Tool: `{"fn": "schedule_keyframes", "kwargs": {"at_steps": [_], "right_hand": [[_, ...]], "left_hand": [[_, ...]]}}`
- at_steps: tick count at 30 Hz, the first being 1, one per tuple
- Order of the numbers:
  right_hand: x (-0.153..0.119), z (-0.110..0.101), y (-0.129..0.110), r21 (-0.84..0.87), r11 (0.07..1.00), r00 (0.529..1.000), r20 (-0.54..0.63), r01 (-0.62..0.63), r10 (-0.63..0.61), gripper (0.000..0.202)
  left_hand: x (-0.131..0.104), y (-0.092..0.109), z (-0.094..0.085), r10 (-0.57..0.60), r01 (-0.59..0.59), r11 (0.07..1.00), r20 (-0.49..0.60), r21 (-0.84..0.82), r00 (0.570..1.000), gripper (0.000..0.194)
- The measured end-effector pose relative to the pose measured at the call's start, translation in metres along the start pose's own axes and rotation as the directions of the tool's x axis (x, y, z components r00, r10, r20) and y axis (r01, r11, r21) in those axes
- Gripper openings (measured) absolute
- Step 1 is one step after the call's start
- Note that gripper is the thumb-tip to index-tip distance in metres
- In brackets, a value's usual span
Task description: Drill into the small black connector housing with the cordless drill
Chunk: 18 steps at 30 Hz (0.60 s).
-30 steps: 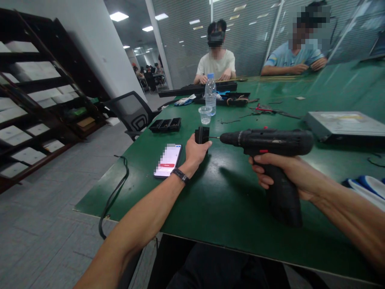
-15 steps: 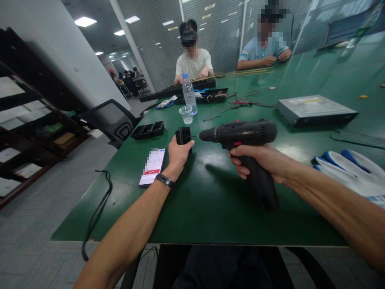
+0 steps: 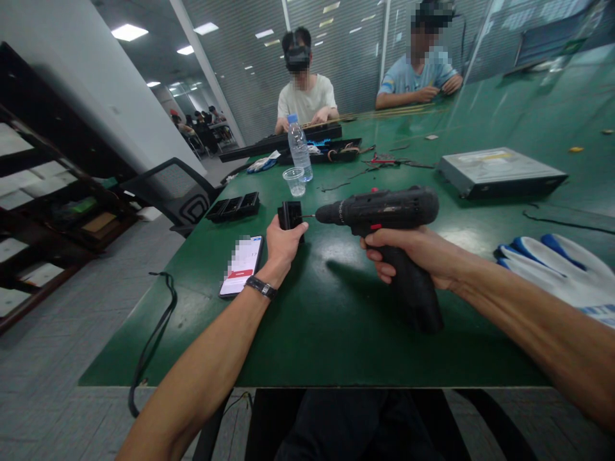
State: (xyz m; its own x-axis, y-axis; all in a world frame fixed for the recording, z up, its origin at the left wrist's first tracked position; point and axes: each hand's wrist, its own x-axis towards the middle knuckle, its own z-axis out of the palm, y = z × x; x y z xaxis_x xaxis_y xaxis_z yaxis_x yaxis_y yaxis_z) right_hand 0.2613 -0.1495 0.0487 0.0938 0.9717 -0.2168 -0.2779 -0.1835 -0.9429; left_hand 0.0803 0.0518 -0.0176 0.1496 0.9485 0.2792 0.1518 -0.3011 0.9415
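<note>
My left hand [image 3: 283, 243] is closed around a small black plastic part [image 3: 291, 215], holding it upright above the green table [image 3: 307, 346]. In my right hand [image 3: 408, 253] is a black cordless drill [image 3: 384, 208], gripped by its handle and pointing left. The thin bit [image 3: 308, 216] reaches the right side of the black part; whether its tip is inside cannot be made out. A lit phone [image 3: 244, 266] lies left of my left wrist. Beyond it sits a black compartmented tray [image 3: 234, 207].
A water bottle [image 3: 300, 150] and a clear cup [image 3: 294, 182] stand beyond my left hand. At the right are a metal box [image 3: 502, 173] and white-blue gloves [image 3: 562, 272]. A black strap [image 3: 158, 333] hangs over the left edge. Two people sit across.
The whole view has shifted slightly, so things appear a little further left and up. Both hands keep their holds, and the drill stays at the black part.
</note>
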Motion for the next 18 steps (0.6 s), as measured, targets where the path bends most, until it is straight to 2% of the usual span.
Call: {"fn": "schedule_keyframes", "kwargs": {"at_steps": [18], "right_hand": [[0.0011, -0.0021, 0.0021, -0.002, 1.000, 1.000, 0.002, 0.004, -0.004, 0.027]], "left_hand": [[0.0001, 0.0011, 0.0010, 0.017, -0.017, 1.000, -0.007, 0.001, 1.000, 0.035]]}}
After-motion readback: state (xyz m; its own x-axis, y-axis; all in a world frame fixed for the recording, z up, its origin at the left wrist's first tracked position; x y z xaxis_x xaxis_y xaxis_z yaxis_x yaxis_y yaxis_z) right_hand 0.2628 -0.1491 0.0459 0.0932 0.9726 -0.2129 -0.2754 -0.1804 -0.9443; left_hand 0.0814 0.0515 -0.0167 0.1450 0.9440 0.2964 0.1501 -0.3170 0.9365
